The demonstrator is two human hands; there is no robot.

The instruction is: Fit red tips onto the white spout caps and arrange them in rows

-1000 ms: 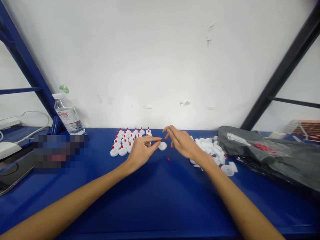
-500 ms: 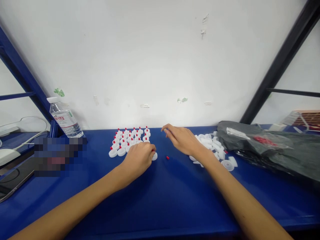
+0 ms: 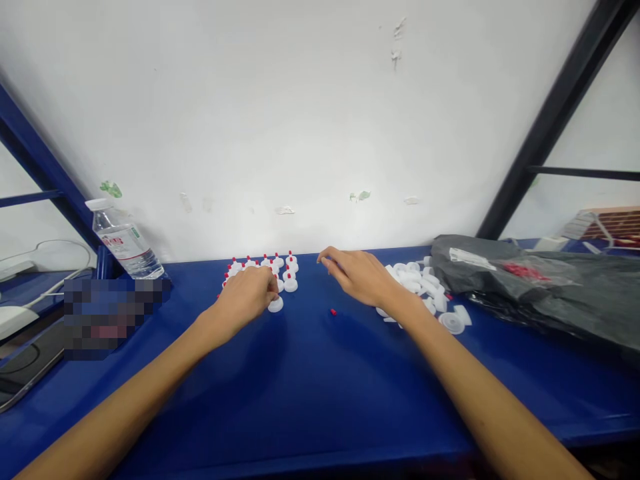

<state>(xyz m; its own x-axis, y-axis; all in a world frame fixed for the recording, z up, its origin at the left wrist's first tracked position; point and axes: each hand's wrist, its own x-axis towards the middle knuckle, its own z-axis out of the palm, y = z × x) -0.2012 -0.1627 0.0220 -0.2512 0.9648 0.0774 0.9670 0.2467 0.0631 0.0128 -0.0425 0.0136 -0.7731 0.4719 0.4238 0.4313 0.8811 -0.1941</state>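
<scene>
My left hand (image 3: pixel 249 291) is closed in a pinch over a white nozzle cap (image 3: pixel 275 305), whose upper part is hidden by the fingers. This cap is low at the table, in front of rows of white nozzle caps with red tips (image 3: pixel 291 285); my hand covers part of these rows. My right hand (image 3: pixel 361 275) hovers over the table with its fingers bent and the thumb a little apart from the index finger, nothing seen between them. Below it on the table lies one small red tip (image 3: pixel 333 312). Loose white caps (image 3: pixel 416 280) are heaped just right of that hand.
A dark grey plastic bag (image 3: pixel 500 293) lies at the right, with a clear bag of red tips (image 3: pixel 525 271) on it. At the left stand a water bottle (image 3: pixel 125 243) and a phone (image 3: pixel 25 363). The blue table (image 3: pixel 310 400) meets a white wall behind.
My left hand has moved left along the front of the rows with the white nozzle cap. My right hand has hardly moved. The view has shifted slightly.
</scene>
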